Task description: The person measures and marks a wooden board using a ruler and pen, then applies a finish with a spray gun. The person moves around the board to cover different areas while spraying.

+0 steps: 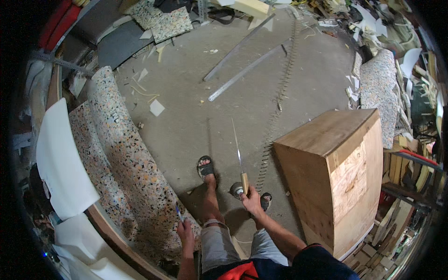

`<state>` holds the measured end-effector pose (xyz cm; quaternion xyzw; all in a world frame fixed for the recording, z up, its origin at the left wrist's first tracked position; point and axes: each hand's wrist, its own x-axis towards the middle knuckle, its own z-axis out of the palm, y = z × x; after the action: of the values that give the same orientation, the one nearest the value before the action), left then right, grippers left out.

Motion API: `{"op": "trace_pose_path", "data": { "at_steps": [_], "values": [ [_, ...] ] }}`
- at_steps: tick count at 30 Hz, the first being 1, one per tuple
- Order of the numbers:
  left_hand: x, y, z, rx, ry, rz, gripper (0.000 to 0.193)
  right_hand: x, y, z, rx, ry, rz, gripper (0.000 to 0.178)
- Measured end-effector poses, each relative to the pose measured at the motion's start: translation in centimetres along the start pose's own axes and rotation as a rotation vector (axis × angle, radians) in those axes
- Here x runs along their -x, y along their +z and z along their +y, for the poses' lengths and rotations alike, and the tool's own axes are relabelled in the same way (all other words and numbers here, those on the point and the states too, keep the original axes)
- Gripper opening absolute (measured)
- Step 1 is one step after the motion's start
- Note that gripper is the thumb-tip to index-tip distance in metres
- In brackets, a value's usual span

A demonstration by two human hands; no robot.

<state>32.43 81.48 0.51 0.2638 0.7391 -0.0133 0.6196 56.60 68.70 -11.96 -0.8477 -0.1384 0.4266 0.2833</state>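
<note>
Right hand (252, 203): fingers are wrapping a long, wooden-handled knife (244, 181), which is pointing forward over the floor (182, 107). Left hand (185, 232): fingers are pinching a blue-tipped pen (179, 213) near the speckled foam sheet (122, 140). Judged step: readying tools; next move is probably calling for a clear blade path.

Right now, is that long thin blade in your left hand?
No, the right hand grips the long thin blade by its wooden handle, while the left hand holds a slim blue-and-white thing.
</note>
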Motion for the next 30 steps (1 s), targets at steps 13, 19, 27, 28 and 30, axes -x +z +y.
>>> {"op": "trace_pose_path", "data": {
  "at_steps": [13,19,27,28,30],
  "values": [
    [-0.3,-0.7,7.5,-0.161,0.656,0.313,0.036,8.6,4.6,-25.1,0.089,-0.689,-0.331,0.067],
    [2.2,-12.4,9.7,-0.089,0.620,0.594,0.037,7.8,4.7,-25.9,-0.109,-0.802,-0.601,0.067],
    [0.7,-40.4,14.4,-0.645,0.444,1.452,0.054,-1.5,-0.2,-3.0,0.418,-0.193,-0.427,0.045],
    [-1.5,-43.9,14.7,-0.714,0.486,1.535,0.052,-3.0,-1.0,1.9,0.480,-0.254,-0.376,0.041],
    [-3.1,-49.8,12.5,-0.889,0.509,1.711,0.047,-2.0,-2.5,3.4,0.490,-0.064,-0.380,0.037]
  ]
}}
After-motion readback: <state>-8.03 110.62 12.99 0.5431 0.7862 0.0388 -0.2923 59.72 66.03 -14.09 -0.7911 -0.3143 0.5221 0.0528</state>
